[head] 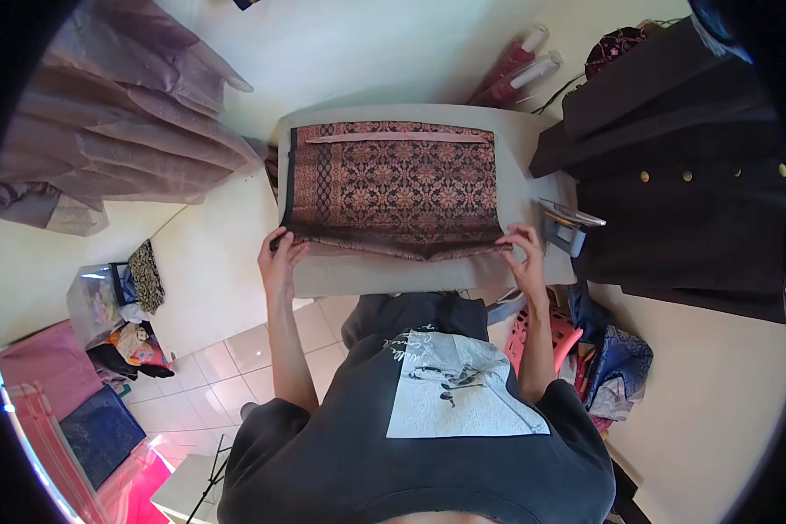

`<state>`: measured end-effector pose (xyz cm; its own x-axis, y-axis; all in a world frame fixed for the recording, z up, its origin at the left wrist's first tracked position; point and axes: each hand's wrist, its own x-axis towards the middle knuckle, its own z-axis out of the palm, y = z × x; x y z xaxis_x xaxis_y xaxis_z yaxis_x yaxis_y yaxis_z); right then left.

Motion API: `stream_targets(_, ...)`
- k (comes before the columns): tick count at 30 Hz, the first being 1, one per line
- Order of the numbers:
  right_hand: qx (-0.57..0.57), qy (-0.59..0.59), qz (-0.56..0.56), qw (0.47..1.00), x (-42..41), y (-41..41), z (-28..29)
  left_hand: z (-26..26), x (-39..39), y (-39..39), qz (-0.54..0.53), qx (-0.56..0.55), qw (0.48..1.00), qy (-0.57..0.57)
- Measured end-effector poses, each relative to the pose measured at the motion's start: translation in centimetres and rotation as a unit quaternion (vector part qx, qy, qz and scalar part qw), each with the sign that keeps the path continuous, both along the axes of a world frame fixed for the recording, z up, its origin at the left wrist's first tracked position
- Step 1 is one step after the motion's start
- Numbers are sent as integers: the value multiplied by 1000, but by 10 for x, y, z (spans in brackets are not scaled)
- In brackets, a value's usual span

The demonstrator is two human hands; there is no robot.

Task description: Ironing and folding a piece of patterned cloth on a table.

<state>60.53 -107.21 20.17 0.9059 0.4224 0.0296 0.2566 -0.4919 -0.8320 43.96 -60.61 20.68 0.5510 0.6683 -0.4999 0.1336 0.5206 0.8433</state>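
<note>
A dark cloth with a pinkish floral pattern (406,173) lies spread over a pale cloth-covered table (340,275). Its near edge is lifted between my two hands and sags in the middle. My left hand (281,252) pinches the near left corner, with the other fingers spread. At the near right corner, my right hand (523,249) holds the edge between thumb and fingers. A narrow pink strip (399,137) lies across the cloth near its far edge.
Right of the cloth, a grey holder (563,232) contains flat items. A dark garment with gold buttons (681,216) hangs at the right, mauve fabric (124,131) at the left. Rolled items in clear plastic (517,72) lean on the far wall. Beside my right forearm is a pink basket (563,334).
</note>
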Motion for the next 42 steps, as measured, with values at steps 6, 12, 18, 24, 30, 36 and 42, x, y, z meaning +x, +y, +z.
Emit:
stream_targets(6, 153, 109, -60, 980, 72, 31, 7, 46, 49, 76, -304, 197, 927, 102)
stream_targets(12, 227, 84, -85, 966, 168, 62, -29, -28, 162, 142, -277, 317, 905, 62)
stream_targets(18, 136, 78, -149, 976, 219, 98, -79, -110, 207, 166, -236, 381, 891, 70)
stream_targets(24, -104, 35, -219, 970, 208, 111, -53, -97, 227, 101, -180, 553, 798, 156)
stream_targets(30, -311, -210, -163, 913, 169, 155, -53, -88, 211, 89, -151, 579, 772, 215)
stream_targets(36, -318, -185, -158, 916, 168, 154, -61, -93, 212, 86, -166, 589, 765, 201)
stream_targets(42, -215, -26, -316, 924, 164, 116, -71, -101, 200, 92, -129, 611, 725, 290)
